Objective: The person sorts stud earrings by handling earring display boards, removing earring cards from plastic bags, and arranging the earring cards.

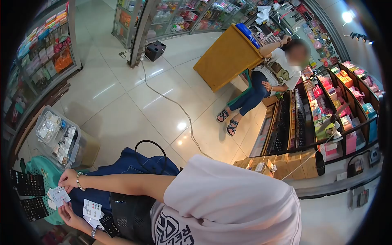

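Got white earring cards (92, 208) and a black earring card (109, 226) loose on the blue denim (126, 160), maybe left to do. Farther out, pinching a pale earring card (61, 197) in right hand (70, 179) and left hand (69, 216) fingertips. Past that, see black stud cards (27, 183) by the green basket (45, 164), maybe done; cannot tell.

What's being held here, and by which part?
A white card, the right hand at one edge, the left hand at the opposite edge.

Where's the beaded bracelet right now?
The beaded bracelet is worn just behind the right hand, which holds a white card, lower left in the head view.
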{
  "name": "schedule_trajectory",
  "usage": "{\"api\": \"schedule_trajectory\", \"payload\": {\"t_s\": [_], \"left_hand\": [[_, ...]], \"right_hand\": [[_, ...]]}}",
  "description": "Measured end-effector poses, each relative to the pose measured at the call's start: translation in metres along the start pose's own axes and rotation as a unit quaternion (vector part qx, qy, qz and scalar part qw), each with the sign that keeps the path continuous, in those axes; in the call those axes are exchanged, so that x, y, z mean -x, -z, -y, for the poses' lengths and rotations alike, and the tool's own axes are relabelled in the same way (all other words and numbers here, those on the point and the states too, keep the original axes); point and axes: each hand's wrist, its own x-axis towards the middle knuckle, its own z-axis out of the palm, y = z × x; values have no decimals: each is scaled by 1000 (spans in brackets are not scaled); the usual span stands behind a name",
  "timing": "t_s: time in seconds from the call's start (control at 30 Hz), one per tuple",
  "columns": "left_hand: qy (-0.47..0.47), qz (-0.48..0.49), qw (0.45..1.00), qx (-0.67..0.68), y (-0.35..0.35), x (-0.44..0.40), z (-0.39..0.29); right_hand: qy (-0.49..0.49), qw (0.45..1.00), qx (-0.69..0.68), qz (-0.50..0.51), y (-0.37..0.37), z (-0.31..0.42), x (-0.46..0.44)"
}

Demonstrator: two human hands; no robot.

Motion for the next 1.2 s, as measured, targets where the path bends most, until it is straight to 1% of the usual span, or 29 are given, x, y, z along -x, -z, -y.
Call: {"api": "schedule_trajectory", "payload": {"t_s": [0.1, 0.3, 0.43, 0.47, 0.5, 0.53, 0.57, 0.6, 0.63, 0.67, 0.7, 0.73, 0.77, 0.8, 0.83, 0.87, 0.93, 0.97, 1.1, 1.2], "left_hand": [[10, 12, 1000, -19, 0, 1, -6], [26, 6, 999, -42, -3, 2, 3], [-10, 36, 999, -37, 10, -2, 15], [-2, 30, 999, -32, 11, -4, 18], [-7, 12, 999, -36, 16, -8, 29], [-1, -21, 992, -127, 9, -2, 12], [1, -21, 982, -188, 4, 1, -1], [25, -29, 970, -238, -9, 11, -28], [14, -72, 972, -223, -12, 13, -31], [13, -87, 963, -255, -15, 15, -39], [2, -100, 965, -242, -8, 13, -34], [-10, -122, 974, -191, -9, 10, -20], [33, -130, 991, 25, -15, 10, -21], [49, -115, 991, 53, -16, 9, -20], [50, -101, 986, 120, -16, 7, -14], [56, -95, 980, 167, -15, 6, -14], [60, -69, 959, 268, -4, 6, -14], [56, -78, 958, 270, -3, 7, -15], [78, 1, 946, 313, -3, 5, -16], [74, 3, 948, 309, -5, 2, -19]], "right_hand": [[17, 999, -21, 17, -1, -7, -6], [13, 998, -58, 20, 1, -5, -8], [37, 998, -32, 37, 1, -8, -7], [21, 999, 0, 26, 1, -8, -9], [39, 998, 4, 42, 9, -20, -17], [205, 959, 191, 50, 8, -4, -13], [142, 983, 112, 35, 10, 0, 1], [100, 990, 73, 70, 8, 16, 14], [104, 973, 206, 21, -1, 35, 28], [114, 952, 274, 73, 2, 40, 26], [62, 976, 183, 99, 0, 32, 24], [3, 990, 8, 143, 19, 7, 4], [-82, 989, -7, 123, 19, 21, 7], [-94, 986, -2, 141, 16, 30, 10], [-99, 984, 13, 148, 16, 34, 10], [-115, 978, -20, 175, 16, 36, 7], [-175, 967, -102, 156, 10, 39, 1], [-180, 965, -99, 163, 6, 38, -1], [-149, 975, 43, 156, -1, 32, -7], [-163, 972, 53, 163, 0, 24, -20]]}}
